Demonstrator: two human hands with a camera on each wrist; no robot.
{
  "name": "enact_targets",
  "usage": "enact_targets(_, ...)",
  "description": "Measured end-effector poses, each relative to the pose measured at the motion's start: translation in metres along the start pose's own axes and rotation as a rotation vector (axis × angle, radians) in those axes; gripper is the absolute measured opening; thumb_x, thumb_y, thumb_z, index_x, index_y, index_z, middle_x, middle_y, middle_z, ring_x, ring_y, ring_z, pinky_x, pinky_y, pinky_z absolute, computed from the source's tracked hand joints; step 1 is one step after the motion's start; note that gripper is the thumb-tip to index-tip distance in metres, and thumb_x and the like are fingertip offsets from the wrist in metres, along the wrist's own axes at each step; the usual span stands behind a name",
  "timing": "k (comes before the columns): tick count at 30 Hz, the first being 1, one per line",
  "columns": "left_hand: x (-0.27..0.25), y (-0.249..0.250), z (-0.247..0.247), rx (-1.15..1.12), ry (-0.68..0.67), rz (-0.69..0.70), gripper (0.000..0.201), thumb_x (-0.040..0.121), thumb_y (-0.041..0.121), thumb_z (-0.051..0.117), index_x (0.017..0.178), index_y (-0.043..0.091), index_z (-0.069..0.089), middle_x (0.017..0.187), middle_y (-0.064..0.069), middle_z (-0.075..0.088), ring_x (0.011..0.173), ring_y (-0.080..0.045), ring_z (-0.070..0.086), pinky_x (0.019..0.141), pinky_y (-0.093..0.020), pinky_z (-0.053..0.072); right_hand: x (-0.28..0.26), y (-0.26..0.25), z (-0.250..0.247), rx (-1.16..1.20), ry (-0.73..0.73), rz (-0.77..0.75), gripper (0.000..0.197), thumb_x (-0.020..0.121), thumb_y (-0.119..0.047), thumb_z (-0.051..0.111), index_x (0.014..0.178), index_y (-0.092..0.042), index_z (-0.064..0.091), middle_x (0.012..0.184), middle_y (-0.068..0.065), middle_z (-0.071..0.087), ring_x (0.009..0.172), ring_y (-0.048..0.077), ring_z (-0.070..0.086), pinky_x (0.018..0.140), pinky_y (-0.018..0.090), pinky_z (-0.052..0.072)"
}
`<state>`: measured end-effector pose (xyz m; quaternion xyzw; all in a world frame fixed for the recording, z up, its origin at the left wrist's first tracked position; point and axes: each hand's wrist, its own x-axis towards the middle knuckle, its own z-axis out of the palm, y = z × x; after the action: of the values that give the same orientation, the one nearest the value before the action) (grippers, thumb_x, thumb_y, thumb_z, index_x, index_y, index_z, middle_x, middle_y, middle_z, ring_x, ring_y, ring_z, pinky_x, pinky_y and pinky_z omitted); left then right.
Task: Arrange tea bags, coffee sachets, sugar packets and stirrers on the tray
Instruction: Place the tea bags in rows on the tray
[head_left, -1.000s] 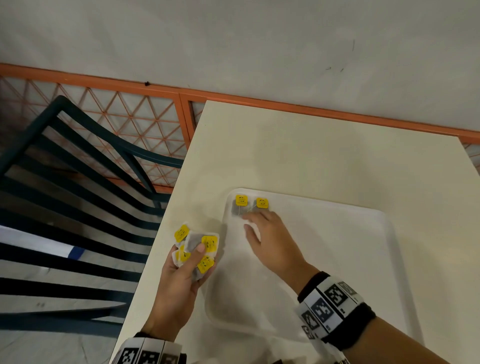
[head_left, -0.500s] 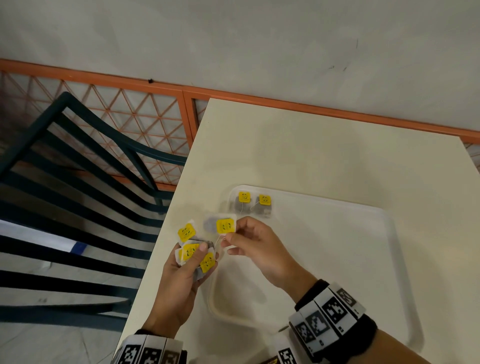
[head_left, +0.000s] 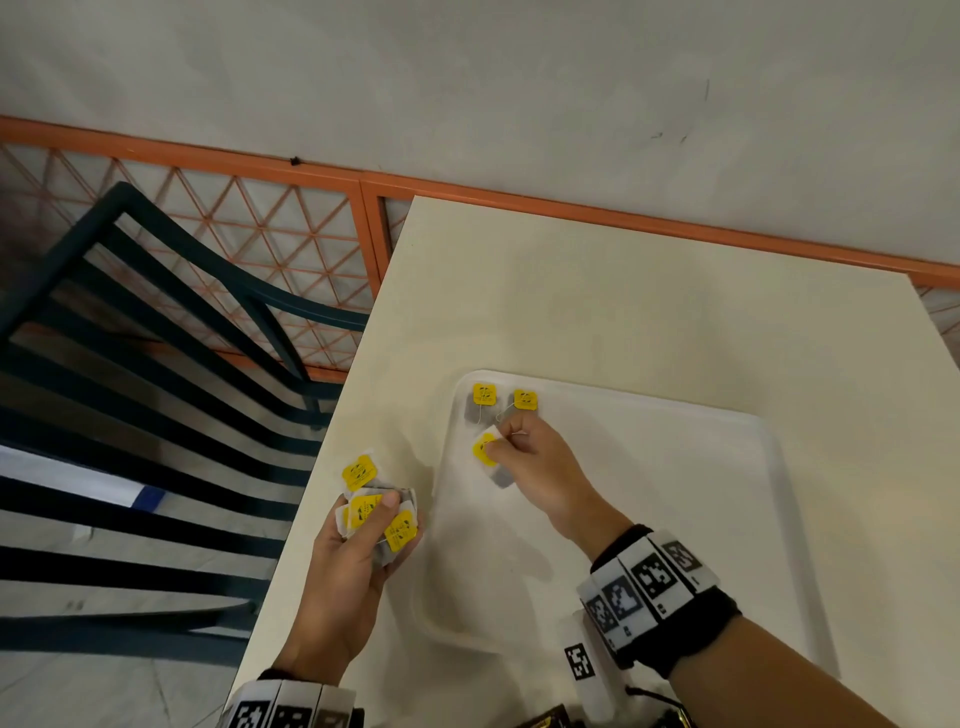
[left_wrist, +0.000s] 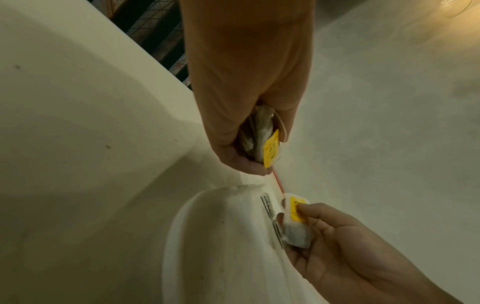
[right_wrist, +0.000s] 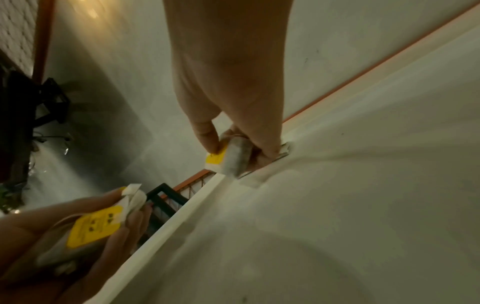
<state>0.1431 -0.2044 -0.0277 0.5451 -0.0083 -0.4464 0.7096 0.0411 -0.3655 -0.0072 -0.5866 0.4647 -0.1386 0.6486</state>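
A white tray (head_left: 675, 467) lies on the cream table (head_left: 623, 291). Two tea bags with yellow tags (head_left: 484, 400) (head_left: 524, 402) lie side by side in its far left corner. Just in front of them my right hand (head_left: 501, 449) pinches a third tea bag (head_left: 488, 452) low over the tray; the right wrist view shows that tea bag (right_wrist: 228, 158) between thumb and fingers. My left hand (head_left: 395, 514) hovers at the table's left edge beside the tray, gripping a bunch of several tea bags (head_left: 374, 509), the same bunch (left_wrist: 265, 142) appearing close up in the left wrist view.
A dark green slatted chair (head_left: 182, 364) stands left of the table. An orange lattice fence (head_left: 291, 249) and a grey wall run behind it. A dark packet (head_left: 545, 719) peeks in at the bottom edge near my right wrist.
My right hand left the two laid tea bags, took one tea bag from the bunch in my left hand, and carried it back over the tray's far left corner.
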Motion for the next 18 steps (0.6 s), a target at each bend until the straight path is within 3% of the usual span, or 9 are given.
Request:
enact_targets(2, -0.001, 0.000, 0.002, -0.001, 0.001, -0.014, 0.046, 0.062, 0.027, 0.068, 0.105, 0.012, 0.061, 0.092, -0.007, 0.067, 0.090, -0.026, 0.064, 0.065, -0.028, 0.059, 0.002, 0.006, 0.006, -0.065, 0.032, -0.002, 0.020, 0.084, -0.013, 0.063, 0.071, -0.021, 0.049, 0.074, -0.001, 0.052, 0.064, 0.008, 0.045, 0.049, 0.006, 0.037)
enact_targets(4, -0.001, 0.001, 0.002, -0.003, -0.003, -0.020, 0.043, 0.063, 0.026, 0.068, 0.104, 0.014, 0.061, 0.093, -0.007, 0.068, 0.091, -0.026, 0.064, 0.064, -0.028, 0.059, 0.004, 0.010, 0.011, -0.123, 0.065, -0.014, 0.022, 0.083, -0.013, 0.065, 0.070, -0.022, 0.050, 0.070, -0.007, 0.050, 0.064, 0.006, 0.045, 0.058, 0.012, 0.039)
enact_targets(7, 0.000, 0.001, 0.000, 0.028, -0.028, -0.006, 0.077, 0.038, 0.046, 0.088, 0.105, 0.016, 0.063, 0.092, -0.004, 0.071, 0.087, -0.023, 0.068, 0.064, -0.029, 0.058, 0.005, 0.012, 0.013, -0.201, 0.140, -0.023, 0.016, 0.082, -0.012, 0.064, 0.077, -0.021, 0.052, 0.071, -0.007, 0.052, 0.072, 0.013, 0.050, 0.066, 0.022, 0.040)
enact_targets(9, 0.000, 0.002, 0.000, 0.030, -0.031, 0.002, 0.093, 0.023, 0.054, 0.090, 0.105, 0.018, 0.064, 0.090, -0.002, 0.073, 0.085, -0.021, 0.070, 0.063, -0.029, 0.058, 0.003, 0.011, 0.010, -0.342, 0.175, -0.066, 0.016, 0.083, -0.013, 0.063, 0.096, -0.016, 0.054, 0.079, -0.002, 0.055, 0.078, 0.015, 0.052, 0.068, 0.023, 0.039)
enact_targets(11, 0.000, 0.002, 0.001, 0.028, -0.027, 0.009, 0.084, 0.030, 0.051, 0.090, 0.103, 0.019, 0.064, 0.088, -0.002, 0.073, 0.085, -0.022, 0.069, 0.063, -0.029, 0.058, -0.001, 0.013, 0.006, -0.503, 0.190, -0.159, 0.030, 0.083, -0.014, 0.062, 0.110, -0.012, 0.051, 0.089, 0.001, 0.051, 0.085, 0.018, 0.050, 0.074, 0.025, 0.040)
enact_targets(14, -0.001, 0.002, 0.003, -0.021, -0.010, 0.008, 0.040, 0.063, 0.028, 0.071, 0.101, 0.018, 0.062, 0.087, -0.003, 0.070, 0.090, -0.026, 0.065, 0.067, -0.030, 0.059, -0.009, 0.018, 0.002, -0.682, 0.150, -0.301, 0.033, 0.083, -0.016, 0.061, 0.115, -0.013, 0.052, 0.102, 0.007, 0.050, 0.099, 0.025, 0.049, 0.086, 0.035, 0.043)
enact_targets(16, -0.001, 0.003, 0.005, -0.019, -0.005, -0.003, 0.038, 0.062, 0.026, 0.068, 0.099, 0.019, 0.063, 0.086, -0.003, 0.070, 0.089, -0.026, 0.065, 0.067, -0.029, 0.059, -0.013, 0.022, 0.003, -0.806, 0.065, -0.345, 0.030, 0.084, -0.017, 0.059, 0.114, -0.011, 0.057, 0.107, 0.011, 0.052, 0.102, 0.028, 0.048, 0.089, 0.036, 0.042)
enact_targets(18, -0.001, 0.003, 0.006, 0.012, -0.020, 0.006, 0.056, 0.048, 0.039, 0.082, 0.098, 0.021, 0.064, 0.088, -0.003, 0.071, 0.087, -0.023, 0.068, 0.066, -0.029, 0.059, -0.014, 0.024, 0.004, -0.844, 0.018, -0.341, 0.027, 0.085, -0.017, 0.057, 0.111, -0.009, 0.060, 0.105, 0.011, 0.051, 0.101, 0.029, 0.048, 0.087, 0.033, 0.042)
